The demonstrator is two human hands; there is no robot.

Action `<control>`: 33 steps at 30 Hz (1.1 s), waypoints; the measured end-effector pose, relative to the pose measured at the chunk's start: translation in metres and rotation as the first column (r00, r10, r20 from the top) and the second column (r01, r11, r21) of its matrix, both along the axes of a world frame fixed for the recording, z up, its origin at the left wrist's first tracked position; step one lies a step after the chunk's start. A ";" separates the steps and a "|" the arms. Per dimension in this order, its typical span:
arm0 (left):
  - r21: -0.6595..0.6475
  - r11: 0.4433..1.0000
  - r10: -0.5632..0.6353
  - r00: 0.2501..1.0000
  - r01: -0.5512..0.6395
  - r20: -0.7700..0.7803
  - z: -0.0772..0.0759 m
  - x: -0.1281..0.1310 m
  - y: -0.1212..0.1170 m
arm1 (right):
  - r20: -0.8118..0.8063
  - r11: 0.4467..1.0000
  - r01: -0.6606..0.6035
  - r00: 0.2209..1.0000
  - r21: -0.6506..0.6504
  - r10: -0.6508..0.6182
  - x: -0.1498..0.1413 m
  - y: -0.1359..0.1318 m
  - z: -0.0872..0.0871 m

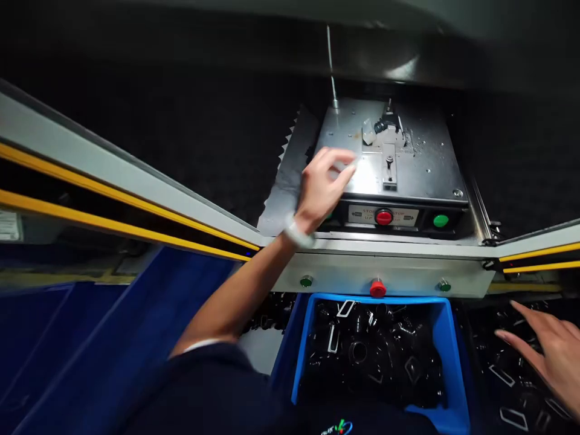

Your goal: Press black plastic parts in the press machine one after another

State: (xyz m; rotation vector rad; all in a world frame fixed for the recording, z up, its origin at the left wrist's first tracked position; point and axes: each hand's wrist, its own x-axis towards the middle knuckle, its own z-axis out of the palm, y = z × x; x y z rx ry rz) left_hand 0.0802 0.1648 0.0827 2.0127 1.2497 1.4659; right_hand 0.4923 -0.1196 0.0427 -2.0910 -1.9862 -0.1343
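My left hand, with a pale band at the wrist, is over the front left of a metal plate. Its thumb and forefinger curl together as in a pinch; whatever may be between the tips is blurred. Behind it, on the plate, a fixture bears a small black part beside a pale translucent block. My right hand is at the right edge, thumb and fingers apart, above a heap of black parts. Nothing shows in its grasp.
A blue bin of black plastic parts stands before me. Above it are a red button and green buttons on a pale panel. Another red button is on the plate's front. Yellow-striped rails flank the machine opening.
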 end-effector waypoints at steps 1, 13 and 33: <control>-0.030 0.999 0.010 1.000 -0.011 -0.013 -0.008 -0.016 -0.037 | 0.013 0.996 -0.018 1.000 -0.084 0.019 -0.009 0.003 -0.003; -0.370 0.922 -0.148 0.777 -0.116 -0.612 -0.102 -0.128 -0.158 | -0.310 0.961 -0.105 0.950 -0.254 0.022 -0.058 0.072 -0.051; -0.417 0.908 -0.263 0.719 -0.042 -0.643 -0.052 -0.025 -0.226 | 0.297 0.875 -0.261 0.868 -0.409 0.398 -0.118 -0.011 -0.105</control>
